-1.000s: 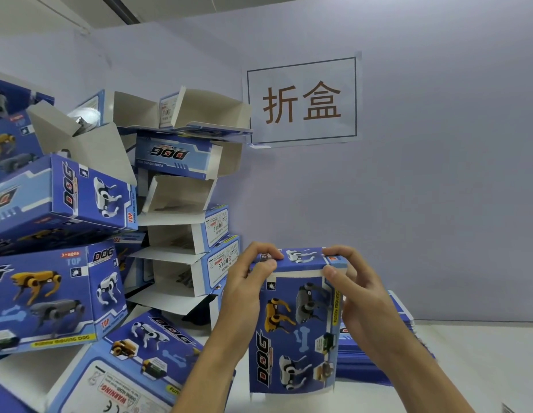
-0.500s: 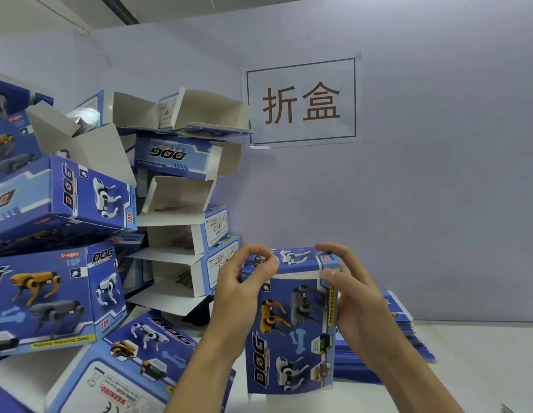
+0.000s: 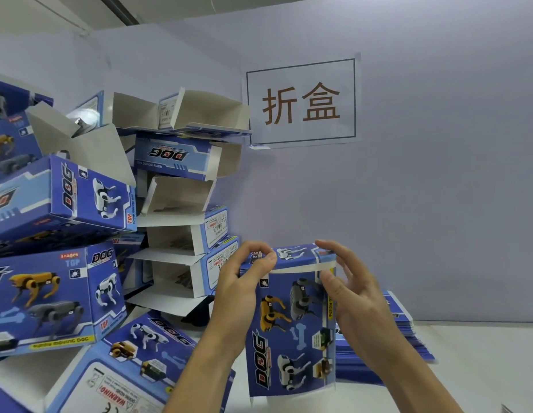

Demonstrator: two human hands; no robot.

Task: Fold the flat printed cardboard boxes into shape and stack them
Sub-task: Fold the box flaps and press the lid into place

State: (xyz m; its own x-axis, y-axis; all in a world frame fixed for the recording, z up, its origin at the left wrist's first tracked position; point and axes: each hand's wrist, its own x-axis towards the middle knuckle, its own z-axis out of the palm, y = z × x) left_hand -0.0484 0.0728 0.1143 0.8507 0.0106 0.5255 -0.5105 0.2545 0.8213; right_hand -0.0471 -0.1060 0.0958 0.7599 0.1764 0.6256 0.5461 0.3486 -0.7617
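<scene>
top-flap closure under way: left hand (image 3: 241, 281) pinches box (image 3: 289, 332) corner, right hand (image 3: 351, 296) fingers loosely curled against its edge; next, tuck flap.

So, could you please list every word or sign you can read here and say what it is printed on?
"折盒": paper sign on the wall.
"DOG": box in the hands, running sideways.
"DOG", "TOP", "3+ages", "FUNNY MOVING DOG": big box at the left.
"DOG", "TOP": tilted box above it.
"WARNING!", upside down: bottom box.
Fine print on the white panels is too small to read.
</scene>
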